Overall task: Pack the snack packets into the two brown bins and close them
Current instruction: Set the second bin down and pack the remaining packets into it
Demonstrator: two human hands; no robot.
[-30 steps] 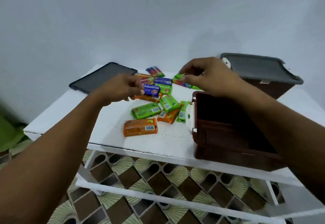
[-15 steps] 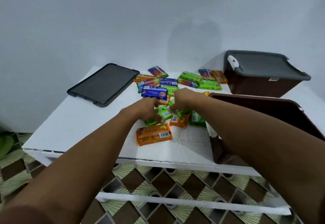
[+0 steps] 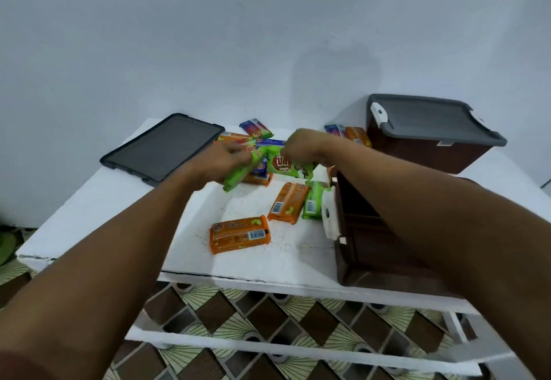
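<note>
Orange, green and blue snack packets lie scattered on the white table [image 3: 104,200]. My left hand [image 3: 226,161] grips a green packet [image 3: 238,175] raised above the pile. My right hand [image 3: 301,148] holds another green packet [image 3: 287,166] beside it. An orange packet [image 3: 240,234] lies nearest me, with a second orange packet [image 3: 287,202] and a green one [image 3: 313,203] by the open brown bin [image 3: 366,248]. The open bin sits under my right forearm. A second brown bin [image 3: 423,150] with a grey lid [image 3: 429,117] on it stands at the back right.
A loose dark grey lid [image 3: 164,147] lies flat at the table's back left. A white clip [image 3: 329,218] hangs on the open bin's left wall. Patterned floor tiles and a white lower rail show below the table's front edge. A pale wall stands behind.
Both hands have lifted off the pile, each carrying a green packet, and moved back toward the far packets. The view has shifted slightly.
</note>
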